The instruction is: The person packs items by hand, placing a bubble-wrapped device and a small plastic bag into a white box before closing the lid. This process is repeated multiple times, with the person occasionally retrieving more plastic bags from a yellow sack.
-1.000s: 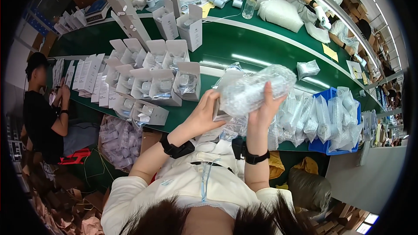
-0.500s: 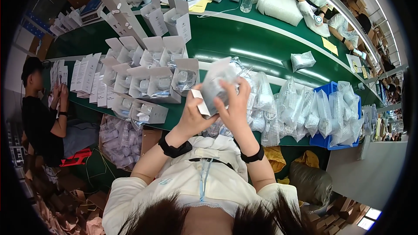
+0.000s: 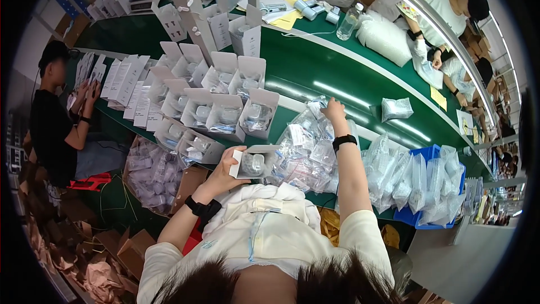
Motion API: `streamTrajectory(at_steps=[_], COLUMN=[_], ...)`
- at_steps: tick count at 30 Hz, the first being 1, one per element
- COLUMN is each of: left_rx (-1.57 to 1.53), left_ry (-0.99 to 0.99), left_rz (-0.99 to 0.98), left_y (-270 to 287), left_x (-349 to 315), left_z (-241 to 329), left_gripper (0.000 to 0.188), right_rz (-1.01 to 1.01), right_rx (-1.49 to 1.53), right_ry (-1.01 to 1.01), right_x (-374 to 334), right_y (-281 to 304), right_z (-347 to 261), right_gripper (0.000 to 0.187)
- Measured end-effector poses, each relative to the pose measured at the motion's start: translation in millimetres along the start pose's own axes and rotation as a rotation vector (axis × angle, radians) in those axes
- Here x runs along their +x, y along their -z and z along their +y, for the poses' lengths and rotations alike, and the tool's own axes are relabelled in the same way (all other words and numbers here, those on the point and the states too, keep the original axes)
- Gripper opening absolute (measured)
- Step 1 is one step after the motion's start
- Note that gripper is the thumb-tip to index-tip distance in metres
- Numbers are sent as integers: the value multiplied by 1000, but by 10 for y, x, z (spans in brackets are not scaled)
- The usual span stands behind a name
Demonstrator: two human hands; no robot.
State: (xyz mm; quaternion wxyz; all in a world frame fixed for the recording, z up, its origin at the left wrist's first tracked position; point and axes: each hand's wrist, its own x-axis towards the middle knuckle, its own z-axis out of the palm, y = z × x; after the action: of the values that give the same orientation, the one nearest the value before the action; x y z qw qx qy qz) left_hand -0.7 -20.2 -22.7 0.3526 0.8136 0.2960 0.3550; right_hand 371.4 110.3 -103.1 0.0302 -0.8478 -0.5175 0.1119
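Note:
My left hand [image 3: 226,173] is wrapped around a small white carton [image 3: 243,164] near the table's front edge. Its flap stands up, and a bubble-wrapped device [image 3: 254,163] shows inside. Out to the right, my right hand [image 3: 334,110] reaches over a heap of clear plastic packets [image 3: 306,146]. The fingers are curled on a clear plastic packet [image 3: 316,104] at the far end of that heap; its contents are too small to tell. Left of the heap, several open white cartons [image 3: 260,114] stand in rows, with wrapped devices inside.
Bubble-wrapped pouches [image 3: 388,163] line the right side, some in a blue crate [image 3: 427,152]. One pouch [image 3: 396,109] lies alone on the green table [image 3: 298,85]. A metal post [image 3: 194,17] rises beyond the cartons. A co-worker [image 3: 62,112] stands at the left; others work across the table.
The carton has come down and left in my left hand, the device inside it now showing. My right hand has left the carton and moved right and away to the packet heap.

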Motion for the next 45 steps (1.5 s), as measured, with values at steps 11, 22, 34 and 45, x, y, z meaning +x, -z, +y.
streamTrajectory(at_steps=[11,22,34,45], left_rx=[95,313,292,349], left_ry=[374,221,275,278], left_rz=[-22,-118,36,17], left_y=[228,276,218,158], left_x=[181,261,376,348], left_z=[480,193,275,326], left_gripper=[45,20,12,11], right_rz=[84,-60,120,-188], right_rx=[333,682,284,-63], right_ry=[400,1278,1348,1292], right_x=[98,-2161,-2394,-2567], right_y=[117,1435,944,670], right_z=[-11,-1012,-1381,-1393], right_gripper=[28,24,18,16])
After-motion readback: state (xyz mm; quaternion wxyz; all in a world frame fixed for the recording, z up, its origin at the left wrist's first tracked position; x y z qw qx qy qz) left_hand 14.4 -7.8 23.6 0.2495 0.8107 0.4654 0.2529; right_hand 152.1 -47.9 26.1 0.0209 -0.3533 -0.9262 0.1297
